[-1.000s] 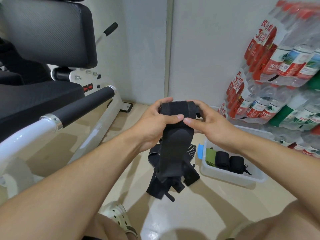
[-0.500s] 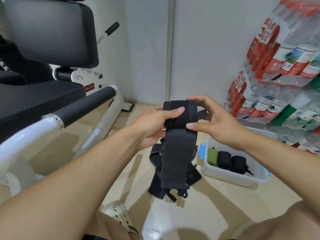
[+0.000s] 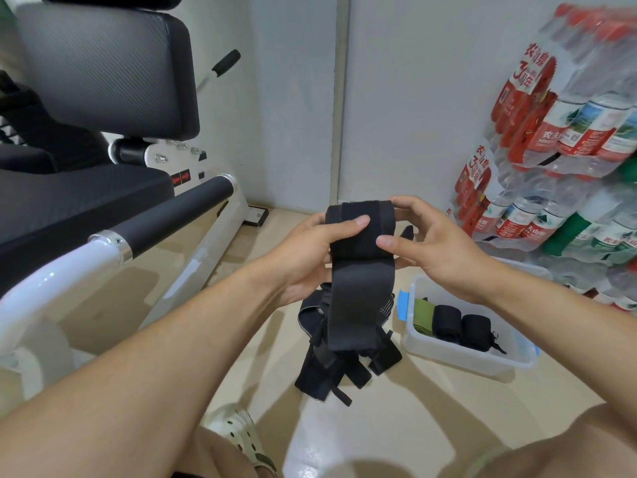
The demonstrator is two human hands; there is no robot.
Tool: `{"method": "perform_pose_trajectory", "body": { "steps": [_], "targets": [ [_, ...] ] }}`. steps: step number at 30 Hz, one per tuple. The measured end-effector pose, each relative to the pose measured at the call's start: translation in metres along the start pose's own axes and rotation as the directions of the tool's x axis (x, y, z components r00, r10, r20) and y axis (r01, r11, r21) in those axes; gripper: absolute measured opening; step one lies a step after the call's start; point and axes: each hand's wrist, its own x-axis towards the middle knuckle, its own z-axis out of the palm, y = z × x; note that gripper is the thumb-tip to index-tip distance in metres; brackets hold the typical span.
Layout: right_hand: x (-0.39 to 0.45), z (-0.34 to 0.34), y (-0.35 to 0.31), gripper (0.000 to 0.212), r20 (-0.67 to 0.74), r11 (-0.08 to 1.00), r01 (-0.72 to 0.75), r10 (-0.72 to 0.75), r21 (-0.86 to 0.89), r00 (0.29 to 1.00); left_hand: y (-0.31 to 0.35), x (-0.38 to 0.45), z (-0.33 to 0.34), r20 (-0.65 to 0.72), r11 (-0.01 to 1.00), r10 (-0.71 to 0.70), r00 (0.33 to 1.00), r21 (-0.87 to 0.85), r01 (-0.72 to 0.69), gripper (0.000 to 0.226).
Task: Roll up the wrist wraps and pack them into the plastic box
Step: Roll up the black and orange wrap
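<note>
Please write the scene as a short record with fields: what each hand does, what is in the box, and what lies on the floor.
left hand: grips the roll of a black wrist wrap
right hand: pinches the same roll
wrap tail: hangs down unrolled
plastic box: one green roll, two black rolls
floor: pile of loose wraps

Landmark: the plastic box [image 3: 458, 358] on the floor. Open at the top, with bare room inside toward its right end, beyond the three rolled wraps [image 3: 448, 322] at its left end. Hemmed in behind and to the right by stacked water-bottle packs [image 3: 565, 215]. Blocked on the left by a loose pile of wraps [image 3: 331, 367] just beside it. Bare floor [image 3: 396, 419] in front. Gym machine [image 3: 103, 201] well to the left.
</note>
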Motion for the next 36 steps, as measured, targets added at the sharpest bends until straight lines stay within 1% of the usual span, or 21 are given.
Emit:
{"method": "perform_pose_trajectory", "body": {
  "steps": [2, 4, 7, 11, 14, 16, 18, 20, 22, 25, 28, 31, 36],
  "targets": [
    [0.0016, -0.0011, 0.0017, 0.049, -0.008, 0.999, 0.036, -0.036, -0.012, 0.999, 0.002, -0.0016, 0.0012, 0.003, 1.0, -0.028, 1.0, -0.011, 0.028, 0.027],
    [0.0024, -0.0017, 0.003, 0.051, -0.002, 0.996, 0.069, -0.069, -0.05, 0.998, 0.0029, -0.0019, 0.0014, -0.015, 0.998, -0.057, 0.998, -0.036, 0.057, 0.028],
    [0.0034, -0.0023, 0.0059, 0.052, 0.007, 0.991, 0.1, -0.1, -0.088, 0.995, 0.0027, -0.002, 0.0007, -0.014, 0.996, -0.089, 0.996, -0.019, 0.088, 0.032],
    [0.0046, -0.0017, 0.0081, 0.056, 0.016, 0.98, 0.131, -0.13, -0.15, 0.991, 0.003, -0.0023, 0.0018, -0.048, 0.996, -0.07, 0.996, -0.066, 0.067, 0.021],
    [0.0038, -0.001, 0.0051, 0.057, 0.041, 0.993, 0.081, -0.078, -0.085, 0.996, 0.0037, -0.0016, 0.0025, -0.061, 0.995, -0.037, 0.997, -0.09, 0.032, 0.018],
    [0.0035, -0.0009, 0.0039, 0.059, 0.066, 0.999, 0.02, -0.021, 0.028, 0.998, 0.0035, -0.0003, 0.0025, -0.084, 0.995, -0.017, 0.996, -0.098, 0.009, 0.03],
    [0.0029, -0.0005, 0.0029, 0.056, 0.088, 0.981, -0.082, 0.068, 0.173, 0.994, 0.0024, 0.0012, 0.0018, -0.114, 0.992, 0.004, 0.993, -0.124, -0.018, 0.042],
    [0.0024, -0.0003, 0.002, 0.061, 0.093, 0.955, -0.162, 0.143, 0.247, 0.985, 0.0021, 0.0021, 0.0001, -0.126, 0.991, 0.035, 0.991, -0.123, -0.051, 0.048],
    [0.0022, -0.0006, 0.0019, 0.065, 0.1, 0.946, -0.203, 0.183, 0.253, 0.978, 0.0019, 0.003, -0.0013, -0.109, 0.992, 0.067, 0.992, -0.102, -0.079, 0.055],
    [0.0013, -0.0004, 0.0037, 0.059, 0.143, 0.944, -0.233, 0.204, 0.233, 0.968, 0.001, 0.002, 0.0003, -0.07, 0.992, 0.106, 0.992, -0.067, -0.111, 0.063],
    [-0.0005, -0.0018, 0.0051, 0.058, 0.164, 0.953, -0.247, 0.219, 0.176, 0.962, -0.001, 0.0003, 0.003, -0.026, 0.989, 0.141, 0.99, -0.035, -0.142, 0.067],
    [-0.0009, -0.0033, 0.0057, 0.057, 0.151, 0.957, -0.222, 0.195, 0.188, 0.969, -0.0007, -0.0003, 0.003, 0.006, 0.989, 0.144, 0.99, -0.015, -0.144, 0.07],
    [0.0013, -0.0042, 0.0046, 0.06, 0.086, 0.968, -0.133, 0.117, 0.212, 0.989, -0.0009, 0.0015, -0.0004, 0.005, 0.993, 0.107, 0.994, -0.053, -0.107, 0.074]
  ]
}}
